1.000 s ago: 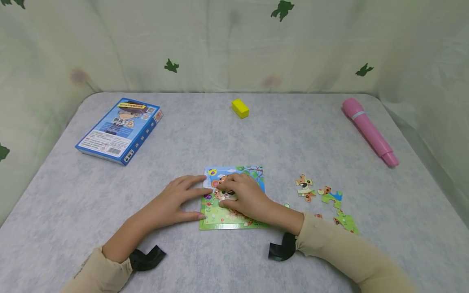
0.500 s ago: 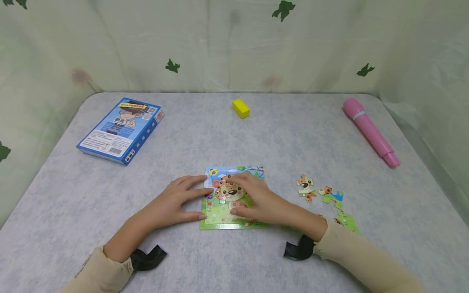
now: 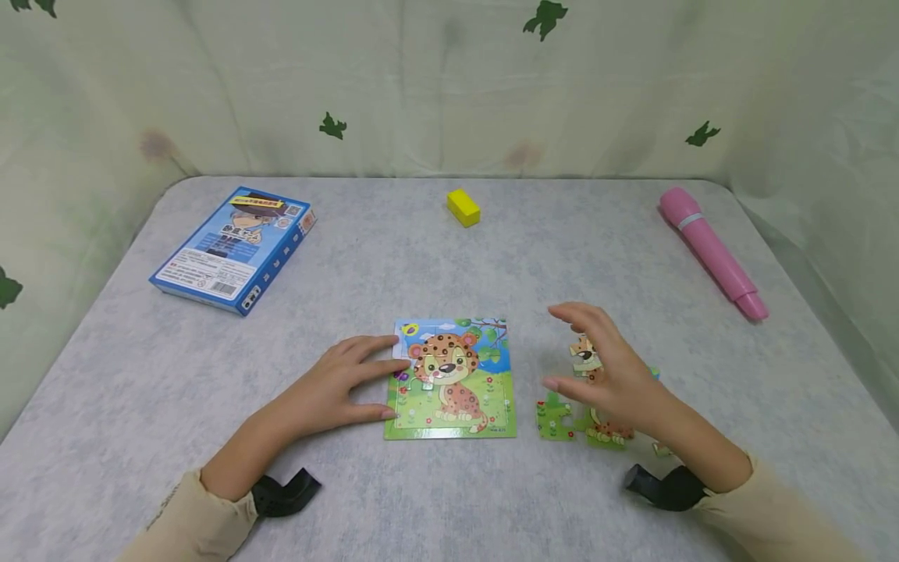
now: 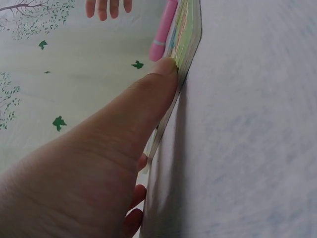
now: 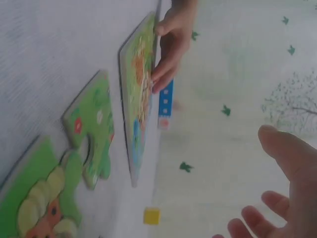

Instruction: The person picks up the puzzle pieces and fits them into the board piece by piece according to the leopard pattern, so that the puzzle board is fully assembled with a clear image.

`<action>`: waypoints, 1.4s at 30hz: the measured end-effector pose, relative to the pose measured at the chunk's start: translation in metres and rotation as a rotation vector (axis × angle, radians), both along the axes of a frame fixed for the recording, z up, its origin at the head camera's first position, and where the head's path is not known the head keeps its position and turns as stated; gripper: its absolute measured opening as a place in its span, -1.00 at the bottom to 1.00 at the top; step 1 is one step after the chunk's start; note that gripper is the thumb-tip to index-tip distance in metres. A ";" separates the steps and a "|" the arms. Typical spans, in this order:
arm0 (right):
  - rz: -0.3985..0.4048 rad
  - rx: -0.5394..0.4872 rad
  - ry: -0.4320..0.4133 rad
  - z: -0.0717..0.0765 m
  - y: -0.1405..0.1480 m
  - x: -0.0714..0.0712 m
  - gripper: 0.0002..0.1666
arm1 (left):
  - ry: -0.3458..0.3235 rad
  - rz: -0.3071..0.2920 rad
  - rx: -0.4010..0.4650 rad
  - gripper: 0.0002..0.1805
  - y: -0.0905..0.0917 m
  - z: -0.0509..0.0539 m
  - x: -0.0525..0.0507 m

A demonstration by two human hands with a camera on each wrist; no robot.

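Clearly, the right hand (image 3: 618,382) is the nearer one to the loose pieces (image 3: 607,433)

At the near side, the right hand is held above the loose pieces and covers some of them in the head view. Its thumb and fingers are wide apart and point to the left, and nothing is in its grasp. The right wrist view suggests that it is raised above the surface (image 3: 365,484), not in contact with the pieces. The green corner piece (image 3: 551,428) lies below the thumb and a little to the left, between this hand and the puzzle board (image 3: 442,433). For any grasp of a piece, I judge that the downward direction matters most.

The left hand (image 3: 344,382) is well apart from these pieces. Its fingers are spread, and the tips touch the left edge of the board without gripping it. The board lies flat between both hands; it is almost square, so I see no clear long axis.

Farther away, the blue box (image 3: 232,250) is at the left, the pink microphone (image 3: 712,254) slants at the right, and the yellow block (image 3: 463,208) stays between them near the far edge.
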State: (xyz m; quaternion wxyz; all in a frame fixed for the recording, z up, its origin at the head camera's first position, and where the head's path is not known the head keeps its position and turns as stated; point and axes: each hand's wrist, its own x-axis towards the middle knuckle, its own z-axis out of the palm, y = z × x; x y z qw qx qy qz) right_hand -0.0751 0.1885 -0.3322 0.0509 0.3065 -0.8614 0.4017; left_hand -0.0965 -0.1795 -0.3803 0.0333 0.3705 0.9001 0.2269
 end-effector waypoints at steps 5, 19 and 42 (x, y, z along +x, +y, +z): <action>-0.100 0.042 -0.034 -0.009 0.022 0.002 -0.04 | -0.005 0.004 0.002 -0.33 0.000 -0.001 0.001; -0.114 0.207 -0.279 -0.037 0.057 -0.008 -0.05 | 0.018 0.003 0.009 -0.33 0.000 -0.003 0.000; -0.167 0.240 -0.138 -0.032 0.044 -0.004 -0.19 | -0.013 0.016 -0.032 -0.28 0.005 0.002 0.005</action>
